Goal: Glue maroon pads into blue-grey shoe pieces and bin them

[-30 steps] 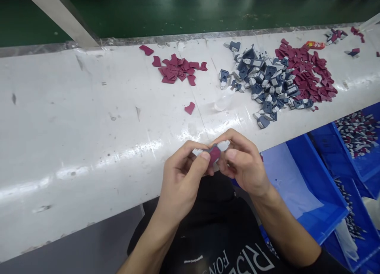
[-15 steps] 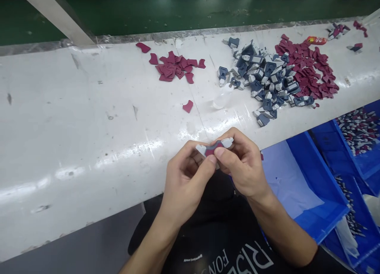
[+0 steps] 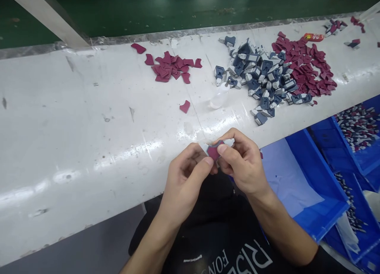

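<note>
- Head view: both hands met at the near edge of the white bench [image 3: 89, 139], just below frame centre.
- Left hand [image 3: 184, 183] was curled, thumb and forefinger pinched shut on the small part [image 3: 214, 150] from its 8 o'clock side.
- Right hand [image 3: 242, 167] was likewise closed on the same part from its 4 o'clock side, thumb on top, fingers wrapped behind.
- The part showed a maroon face with pale grey-white tips poking out at 10 and 2 o'clock; the rest was hidden by the fingers. It was held just above the bench edge; whether it touched the bench, could not tell.
- Single maroon piece [image 3: 184, 106] lay alone on the bench at 11 o'clock from the hands, well apart.
- Small maroon pile [image 3: 172, 68] lay farther off, at about 11 o'clock from the hands, with two strays at its 10 o'clock side.
- Heap of blue-grey and white parts [image 3: 258, 78] lay at 1 o'clock from the hands; large maroon pile [image 3: 305, 66] touched it on its 3 o'clock side.
- Blue bins [image 3: 320, 179] stood below the bench at 3 o'clock; the farther ones held small mixed parts, the nearest a pale sheet.
- Black shirt with white lettering [image 3: 237, 258] at 6 o'clock.
</note>
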Demonstrator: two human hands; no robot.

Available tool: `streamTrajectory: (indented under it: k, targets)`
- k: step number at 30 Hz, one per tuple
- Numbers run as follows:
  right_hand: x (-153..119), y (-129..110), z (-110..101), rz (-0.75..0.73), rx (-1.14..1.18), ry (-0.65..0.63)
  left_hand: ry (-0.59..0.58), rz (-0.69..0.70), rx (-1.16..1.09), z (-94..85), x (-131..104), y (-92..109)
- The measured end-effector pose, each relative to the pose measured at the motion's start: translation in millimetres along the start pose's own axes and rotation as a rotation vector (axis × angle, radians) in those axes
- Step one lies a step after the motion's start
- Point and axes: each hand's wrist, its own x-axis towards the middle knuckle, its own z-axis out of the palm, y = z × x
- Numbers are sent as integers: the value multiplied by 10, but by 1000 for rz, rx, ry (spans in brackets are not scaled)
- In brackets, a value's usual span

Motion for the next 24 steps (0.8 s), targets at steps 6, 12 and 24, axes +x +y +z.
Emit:
streamTrajectory:
  k: [6, 12, 24]
  targets:
    - [-31, 2, 2, 14, -45, -15, 23, 32, -38, 8, 45, -44]
    - [-21, 36, -6, 19, 52, -4, 19, -28, 15, 7, 21, -50]
    - [-139, 181, -141, -53, 87, 49, -72, -111, 168, 5, 72, -43]
